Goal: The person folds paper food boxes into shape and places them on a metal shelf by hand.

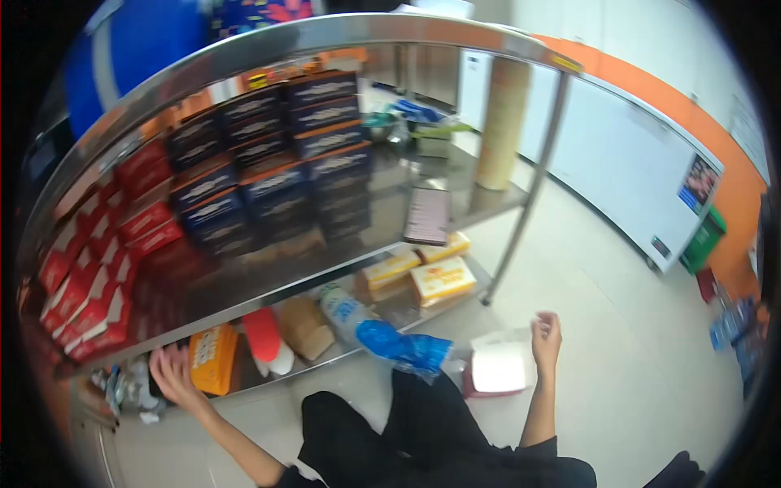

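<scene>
At the left end of the lower shelf my left hand [172, 376] is open, its fingers spread against or just beside an orange-yellow box [213, 359]. Whether it grips the box I cannot tell. My right hand [547, 335] is raised above the floor with its fingers curled. Anything in those fingers is too small or blurred to make out. Just left of this hand sits a box with a white top [499, 368] and a dark red lower side, on the floor by my knee. A pale flap of it reaches toward my right wrist.
Red boxes [85, 301] and dark blue boxes [244, 187] stack on the steel upper shelf [382, 215], beside a phone [428, 215]. Below lie yellow-white boxes [443, 281], a blue plastic bag [399, 346] and a red-and-white item [267, 342]. A white freezer [618, 163] stands right.
</scene>
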### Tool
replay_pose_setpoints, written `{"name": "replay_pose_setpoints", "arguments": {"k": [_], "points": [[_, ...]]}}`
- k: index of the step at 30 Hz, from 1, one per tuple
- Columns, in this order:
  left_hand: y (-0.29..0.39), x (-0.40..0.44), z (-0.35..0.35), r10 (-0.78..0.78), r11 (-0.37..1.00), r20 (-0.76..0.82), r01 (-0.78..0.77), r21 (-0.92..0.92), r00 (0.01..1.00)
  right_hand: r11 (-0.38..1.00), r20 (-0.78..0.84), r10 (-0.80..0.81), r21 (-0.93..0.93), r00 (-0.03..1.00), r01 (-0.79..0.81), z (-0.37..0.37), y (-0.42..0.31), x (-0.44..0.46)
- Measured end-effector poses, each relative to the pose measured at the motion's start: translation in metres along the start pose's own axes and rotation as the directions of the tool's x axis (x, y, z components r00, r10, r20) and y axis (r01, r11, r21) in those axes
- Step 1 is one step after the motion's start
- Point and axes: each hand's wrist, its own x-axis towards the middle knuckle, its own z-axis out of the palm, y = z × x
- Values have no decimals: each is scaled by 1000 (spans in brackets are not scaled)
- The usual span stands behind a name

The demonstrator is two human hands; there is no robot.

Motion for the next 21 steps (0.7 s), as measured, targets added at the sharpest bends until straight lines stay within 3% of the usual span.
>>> {"name": "replay_pose_setpoints", "arguments": {"k": [1,2,4,5,6,7,8,9,11,12,14,18,21], "points": [[-15,-44,5,86,996,-138,-80,49,987,918,-277,202,-280,940,-280,-1,63,-21],[-40,-90,6,97,995,-4,-97,-37,995,860,-319,291,-326,902,-393,-5,81,-38],[-74,-189,41,-301,950,22,297,100,953,636,-417,511,-406,752,-657,-8,112,-68],[-82,-241,59,-547,837,121,537,104,828,697,-340,492,-398,801,-597,1,129,-84],[-92,-287,70,-552,834,336,512,208,763,760,-262,462,-377,848,-530,14,146,-94],[-63,-317,104,-735,631,512,725,277,444,826,-186,477,-239,859,-511,26,159,-97],[-85,-354,118,-626,700,732,607,376,269,867,-102,480,-97,872,-488,33,165,-101],[-91,-382,138,-547,808,826,341,480,136,863,-106,484,-107,869,-494,34,161,-105],[-115,-424,172,-562,782,827,-330,529,-6,876,-109,448,-144,887,-460,43,149,-106],[-125,-440,183,-556,785,831,-331,523,-5,877,-115,445,-142,888,-459,48,147,-107],[-142,-462,200,-567,719,809,-385,579,157,877,-230,400,-185,887,-444,54,146,-111],[-162,-472,196,-652,709,744,-233,666,146,875,-158,389,-245,908,-418,46,156,-112],[-155,-468,191,-642,719,755,-234,654,135,855,-44,426,-308,904,-418,44,153,-108]]}}
